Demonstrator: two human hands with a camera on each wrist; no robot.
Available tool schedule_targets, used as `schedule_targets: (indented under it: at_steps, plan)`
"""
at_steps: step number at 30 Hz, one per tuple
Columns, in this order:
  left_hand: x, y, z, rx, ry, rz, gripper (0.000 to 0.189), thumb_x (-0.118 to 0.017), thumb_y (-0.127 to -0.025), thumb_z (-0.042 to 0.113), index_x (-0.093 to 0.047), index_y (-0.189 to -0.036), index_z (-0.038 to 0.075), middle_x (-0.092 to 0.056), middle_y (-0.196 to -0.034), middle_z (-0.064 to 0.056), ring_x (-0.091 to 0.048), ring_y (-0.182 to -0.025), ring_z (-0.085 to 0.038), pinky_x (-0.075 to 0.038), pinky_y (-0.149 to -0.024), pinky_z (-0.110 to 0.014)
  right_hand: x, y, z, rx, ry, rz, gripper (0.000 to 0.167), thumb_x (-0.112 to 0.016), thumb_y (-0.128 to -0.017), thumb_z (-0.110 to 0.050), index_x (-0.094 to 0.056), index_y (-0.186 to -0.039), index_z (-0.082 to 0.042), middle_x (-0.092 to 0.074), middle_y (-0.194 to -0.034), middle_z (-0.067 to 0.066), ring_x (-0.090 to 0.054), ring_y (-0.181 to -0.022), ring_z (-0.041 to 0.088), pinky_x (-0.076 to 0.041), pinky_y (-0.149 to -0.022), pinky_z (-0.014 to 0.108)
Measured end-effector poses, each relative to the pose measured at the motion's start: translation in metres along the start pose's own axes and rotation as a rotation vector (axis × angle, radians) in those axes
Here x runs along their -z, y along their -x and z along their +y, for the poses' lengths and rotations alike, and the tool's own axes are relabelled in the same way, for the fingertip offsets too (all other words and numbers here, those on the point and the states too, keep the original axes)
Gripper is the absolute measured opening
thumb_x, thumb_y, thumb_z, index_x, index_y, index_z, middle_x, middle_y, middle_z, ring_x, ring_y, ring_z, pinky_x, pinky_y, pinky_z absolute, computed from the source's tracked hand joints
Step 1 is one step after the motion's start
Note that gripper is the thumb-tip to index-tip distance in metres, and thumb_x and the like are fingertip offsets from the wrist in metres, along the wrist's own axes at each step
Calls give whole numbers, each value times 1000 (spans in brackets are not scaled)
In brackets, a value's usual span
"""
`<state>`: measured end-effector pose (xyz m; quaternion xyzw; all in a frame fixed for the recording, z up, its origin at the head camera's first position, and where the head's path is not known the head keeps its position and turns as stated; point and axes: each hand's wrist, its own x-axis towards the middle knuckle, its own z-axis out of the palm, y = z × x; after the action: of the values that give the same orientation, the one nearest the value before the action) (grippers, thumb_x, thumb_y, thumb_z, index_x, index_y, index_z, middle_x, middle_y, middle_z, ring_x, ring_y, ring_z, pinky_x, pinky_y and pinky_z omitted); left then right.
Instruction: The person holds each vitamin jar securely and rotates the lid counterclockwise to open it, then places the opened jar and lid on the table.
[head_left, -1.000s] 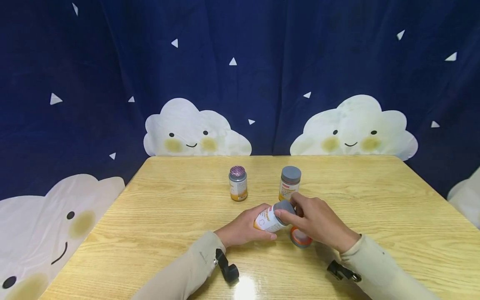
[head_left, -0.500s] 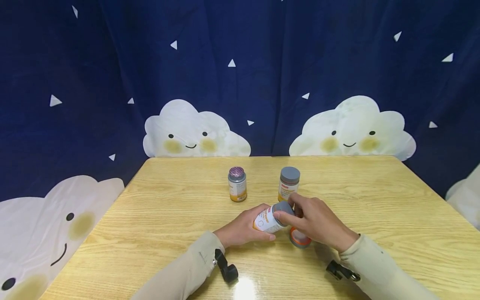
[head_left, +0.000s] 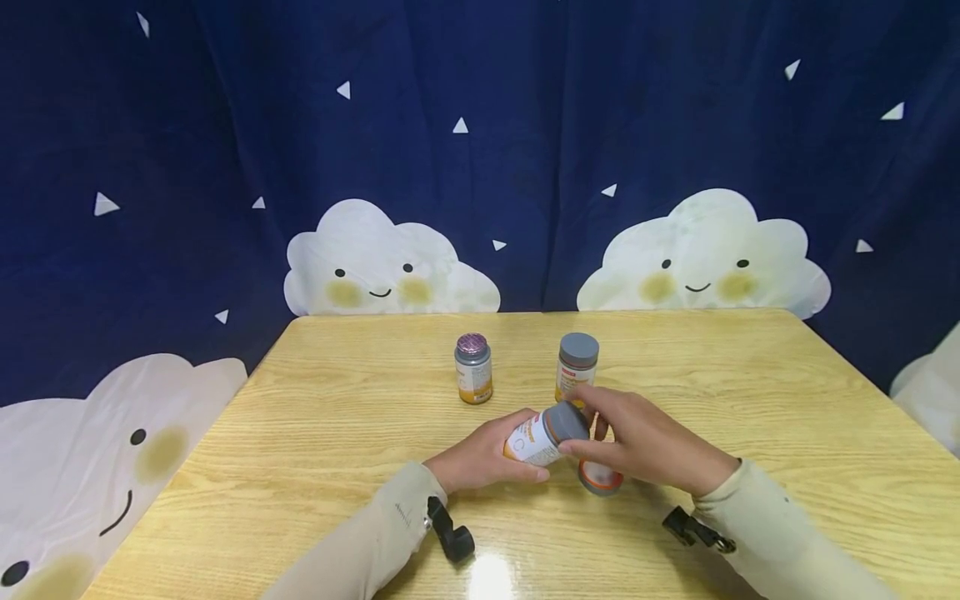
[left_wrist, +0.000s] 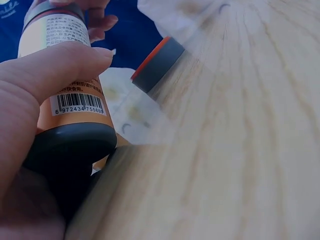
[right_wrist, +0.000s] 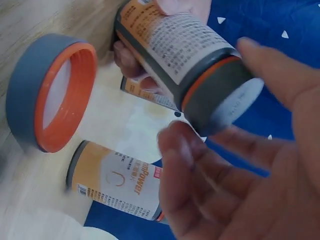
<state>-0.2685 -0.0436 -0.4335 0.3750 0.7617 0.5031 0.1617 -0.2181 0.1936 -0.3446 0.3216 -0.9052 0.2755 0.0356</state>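
The bottle (head_left: 531,442) is held tilted above the table (head_left: 337,400), between the hands, with its cap (head_left: 567,421) to the right. The left hand (head_left: 486,457) grips the body. The right hand (head_left: 648,442) has fingers spread and curved about the cap; cannot tell if they press or stand just off. Step in hand, by my reading: turning that cap, on or off unclear. Next move probably calls for a sure hold on the rim, body steadied. Near the right hand a loose cap (head_left: 600,479) lies orange inside up. Behind: a foil-sealed bottle (head_left: 474,379), uncapped, and right of it a capped bottle (head_left: 574,375). On the latter, a label (right_wrist: 132,177) ending "mPower", start unsure, plus a C-like mark. The held one's barcode (left_wrist: 80,103): 6 972434 75586, last digit doubtful; fine Chinese print above.
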Motion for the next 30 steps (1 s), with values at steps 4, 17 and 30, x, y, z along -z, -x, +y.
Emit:
schedule_targets:
  at_steps: [4,17,30]
  plan:
    - [-1,0,0,-5,-8,10,50,-76,-83,27,-51,-126,25,-60,-103,3,-58,-89,-12,-51,-77,-27,-4,-1,-3,-108,58,61,39,-62,-86,-59,-59,-107,-25,-57,-71,-13,-51,-54,5,-43,-46,24]
    - [1,-1,3,-8,-49,21,53,-77,-82,30,-51,-127,26,-60,-103,4,-58,-88,-10,-51,-77,-27,-4,-3,-3,-75,79,129,30,-63,-88,-53,-58,-81,-24,-49,-59,-13,-43,-49,3,-36,-44,22]
    - [1,-1,3,3,-34,16,52,-77,-82,29,-51,-126,26,-61,-104,4,-59,-89,-11,-51,-76,-27,10,2,2,115,33,-2,49,-75,-85,-23,-57,-130,-13,-60,-118,-2,-59,-90,16,-51,-64,24]
